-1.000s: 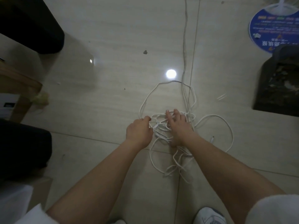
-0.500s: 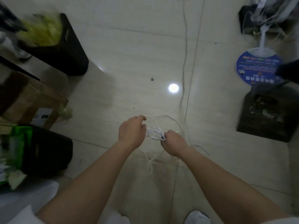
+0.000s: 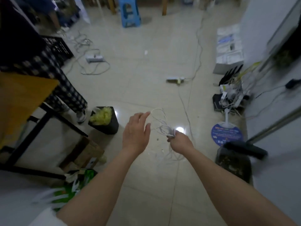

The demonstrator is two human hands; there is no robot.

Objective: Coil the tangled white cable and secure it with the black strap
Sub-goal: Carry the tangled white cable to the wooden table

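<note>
Right hand (image 3: 180,141) fist clamped on bunched white cable (image 3: 160,126), left hand (image 3: 136,132) fingers spread beside loops, bare floor (image 3: 146,88) ahead, black bin (image 3: 104,120) left.

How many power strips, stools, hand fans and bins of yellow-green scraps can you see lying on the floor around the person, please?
Power strips: 2, one white and one further right
Blue stools: 1
Round blue hand fans: 1
Black bins of yellow-green scraps: 1
Total: 5
</note>
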